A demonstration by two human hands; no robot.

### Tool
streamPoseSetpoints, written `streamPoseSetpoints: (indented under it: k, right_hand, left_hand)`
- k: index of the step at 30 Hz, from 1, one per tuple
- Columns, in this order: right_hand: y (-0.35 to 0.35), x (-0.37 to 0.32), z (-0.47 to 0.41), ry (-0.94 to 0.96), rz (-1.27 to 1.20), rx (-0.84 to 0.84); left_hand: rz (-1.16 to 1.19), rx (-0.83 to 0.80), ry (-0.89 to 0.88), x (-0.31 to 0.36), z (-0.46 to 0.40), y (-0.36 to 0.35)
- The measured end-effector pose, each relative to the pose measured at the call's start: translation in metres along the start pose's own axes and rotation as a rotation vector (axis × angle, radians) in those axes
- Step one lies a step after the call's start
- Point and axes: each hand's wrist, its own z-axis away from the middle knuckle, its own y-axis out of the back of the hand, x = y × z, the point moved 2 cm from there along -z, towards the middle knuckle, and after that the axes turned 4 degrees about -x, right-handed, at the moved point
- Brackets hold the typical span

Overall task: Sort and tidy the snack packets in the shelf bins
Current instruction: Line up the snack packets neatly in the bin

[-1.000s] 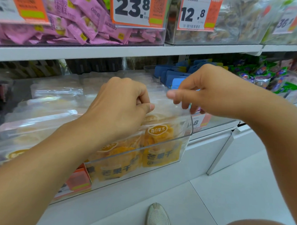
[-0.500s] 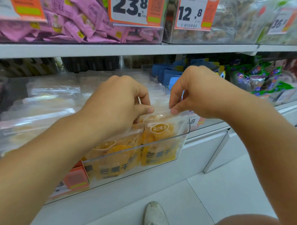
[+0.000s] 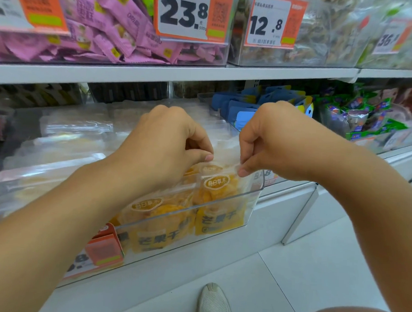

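Mango packet (image 3: pixel 218 194), frame centre | left hand (image 3: pixel 167 144) and right hand (image 3: pixel 274 140) pinch its top corners | risk: uneven pull could crumple it against clear bin (image 3: pixel 255 198).

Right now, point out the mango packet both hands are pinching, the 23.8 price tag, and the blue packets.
mango packet (image 3: pixel 218 191): head view, on its clear window under the oval logo.
23.8 price tag (image 3: pixel 183 13): head view, on the white field with the digits.
blue packets (image 3: pixel 240 107): head view, on a packet's upper card.

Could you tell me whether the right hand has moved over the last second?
Yes. The right hand has come down and leftward to pinch the mango packet at the clear bin.
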Motion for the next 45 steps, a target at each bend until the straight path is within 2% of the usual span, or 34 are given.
streamPoseSetpoints:
  k: [2,4,6,10,14,18,23,30,34,38,41,45]
  right_hand:
    - [0.000,-0.003,0.003,0.034,-0.159,0.017]
    - [0.005,0.004,0.001,0.044,-0.281,0.190]
    - [0.007,0.016,-0.005,0.007,-0.232,0.305]
    - [-0.012,0.027,-0.021,-0.052,-0.062,0.056]
    - [-0.009,0.028,-0.029,-0.041,-0.122,0.079]
    - [-0.010,0.026,-0.032,-0.014,-0.022,0.041]
    - [-0.012,0.025,-0.028,0.005,-0.045,0.066]
    - [-0.013,0.030,-0.023,0.033,-0.198,-0.084]
    - [-0.016,0.026,-0.029,0.048,-0.398,0.011]
    - [-0.016,0.022,-0.042,0.006,-0.174,0.033]
    - [-0.017,0.014,-0.049,0.019,-0.104,0.005]
    - [-0.011,-0.001,-0.048,0.051,0.048,-0.004]
  left_hand:
    - [-0.005,0.006,-0.015,0.001,0.000,0.000]
    - [0.016,-0.021,-0.017,0.000,-0.001,0.003]
    - [0.051,-0.057,-0.006,-0.001,-0.001,0.006]
    - [0.062,0.002,-0.041,-0.002,0.001,0.019]
    - [-0.125,-0.010,0.053,-0.011,0.001,0.030]
    - [-0.217,-0.040,0.160,-0.008,0.000,0.021]
    - [-0.244,-0.064,0.160,0.001,0.000,0.021]
    - [0.005,-0.095,0.217,-0.004,-0.006,0.014]
    - [0.110,-0.028,0.153,-0.004,-0.011,0.004]
    - [0.178,0.035,0.085,-0.002,-0.011,-0.002]
    - [0.183,0.041,0.108,-0.005,-0.011,-0.001]
    - [-0.003,-0.073,0.186,-0.009,-0.014,0.008]
